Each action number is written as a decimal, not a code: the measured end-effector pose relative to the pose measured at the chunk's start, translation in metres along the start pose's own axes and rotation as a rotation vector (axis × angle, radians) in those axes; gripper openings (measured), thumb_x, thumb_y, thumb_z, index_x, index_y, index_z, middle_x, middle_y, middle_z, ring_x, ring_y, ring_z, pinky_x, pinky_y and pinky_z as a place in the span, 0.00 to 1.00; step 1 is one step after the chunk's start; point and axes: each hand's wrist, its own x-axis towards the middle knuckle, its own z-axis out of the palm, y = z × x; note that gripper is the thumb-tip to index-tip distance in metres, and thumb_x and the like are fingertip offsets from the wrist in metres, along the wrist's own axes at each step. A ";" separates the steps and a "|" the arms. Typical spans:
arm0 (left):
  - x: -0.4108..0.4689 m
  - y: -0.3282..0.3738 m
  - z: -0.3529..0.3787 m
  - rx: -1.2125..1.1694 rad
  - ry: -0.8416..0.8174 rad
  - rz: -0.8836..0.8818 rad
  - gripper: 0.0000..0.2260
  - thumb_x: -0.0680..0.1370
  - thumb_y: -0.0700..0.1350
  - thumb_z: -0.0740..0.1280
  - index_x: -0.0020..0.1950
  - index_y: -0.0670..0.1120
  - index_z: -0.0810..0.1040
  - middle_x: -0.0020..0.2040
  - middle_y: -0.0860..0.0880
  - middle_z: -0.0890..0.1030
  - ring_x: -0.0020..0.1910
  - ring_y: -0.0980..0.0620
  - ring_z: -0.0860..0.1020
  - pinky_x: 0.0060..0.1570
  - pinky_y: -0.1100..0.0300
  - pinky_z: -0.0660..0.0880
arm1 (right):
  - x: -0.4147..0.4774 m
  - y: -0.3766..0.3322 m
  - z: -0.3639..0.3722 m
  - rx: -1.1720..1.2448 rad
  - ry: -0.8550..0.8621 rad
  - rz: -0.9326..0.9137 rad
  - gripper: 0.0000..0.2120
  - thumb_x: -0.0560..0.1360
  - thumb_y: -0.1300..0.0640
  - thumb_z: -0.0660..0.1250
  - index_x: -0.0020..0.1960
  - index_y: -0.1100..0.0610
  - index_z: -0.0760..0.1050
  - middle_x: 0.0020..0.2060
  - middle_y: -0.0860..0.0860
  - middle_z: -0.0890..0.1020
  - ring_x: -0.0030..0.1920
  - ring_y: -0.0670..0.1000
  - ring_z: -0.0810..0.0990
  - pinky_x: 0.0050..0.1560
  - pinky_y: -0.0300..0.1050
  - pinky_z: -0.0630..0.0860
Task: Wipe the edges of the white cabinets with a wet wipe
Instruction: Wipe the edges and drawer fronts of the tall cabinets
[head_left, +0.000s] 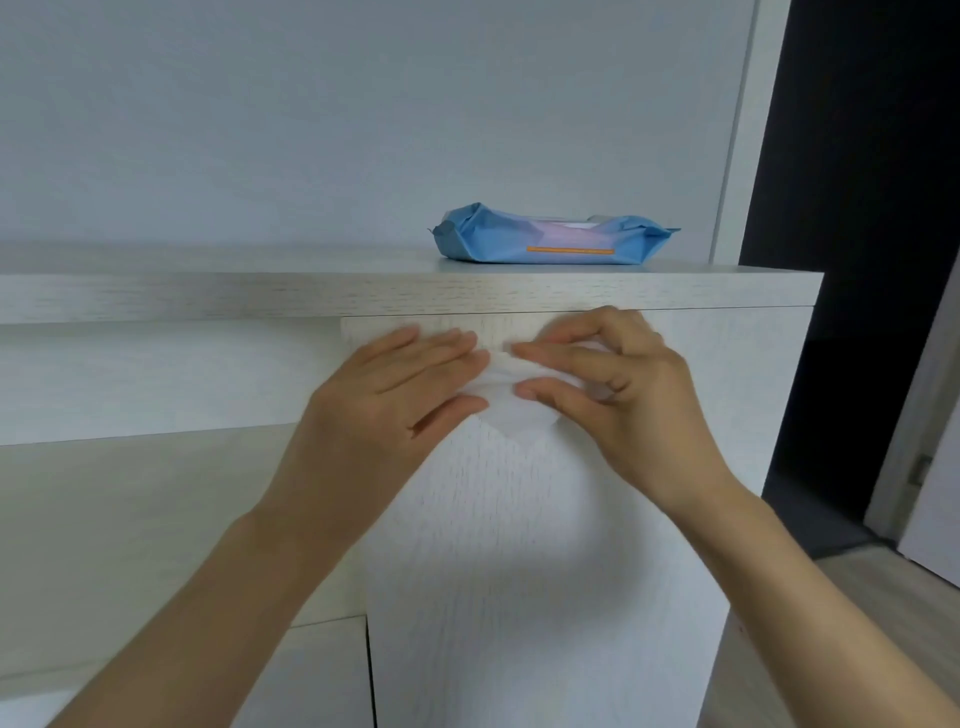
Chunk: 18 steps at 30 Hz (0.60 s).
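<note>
White wood-grain cabinet (519, 545) fills the view, its top edge (415, 296) running across at 12 o'clock of the hands. Both hands meet on its front. The left hand (384, 395) and right hand (618, 395) pinch a wet wipe (511, 415) between thumb and fingers (550, 358); it looks thin, limp and light, best gripped folded. At 1 o'clock lies a blue pack (553, 241); its print is unreadable.
</note>
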 end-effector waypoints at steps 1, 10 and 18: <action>0.002 0.003 0.004 -0.002 -0.005 -0.005 0.14 0.75 0.45 0.67 0.56 0.39 0.79 0.56 0.45 0.79 0.57 0.54 0.75 0.63 0.57 0.70 | -0.002 0.004 -0.004 -0.006 0.018 0.023 0.15 0.70 0.46 0.65 0.56 0.47 0.78 0.48 0.48 0.77 0.51 0.47 0.71 0.52 0.50 0.71; -0.001 0.001 -0.002 0.060 0.014 -0.002 0.11 0.76 0.43 0.66 0.53 0.38 0.81 0.52 0.44 0.82 0.54 0.53 0.78 0.59 0.55 0.72 | -0.003 -0.006 0.010 -0.054 0.004 -0.082 0.16 0.73 0.51 0.63 0.58 0.55 0.78 0.44 0.49 0.80 0.47 0.45 0.72 0.48 0.37 0.63; 0.005 0.012 0.017 0.087 0.029 0.035 0.10 0.77 0.42 0.65 0.52 0.38 0.81 0.52 0.43 0.82 0.54 0.51 0.79 0.63 0.56 0.70 | -0.010 0.006 -0.008 -0.028 0.040 -0.088 0.14 0.74 0.53 0.64 0.56 0.56 0.79 0.53 0.47 0.80 0.53 0.46 0.77 0.56 0.43 0.73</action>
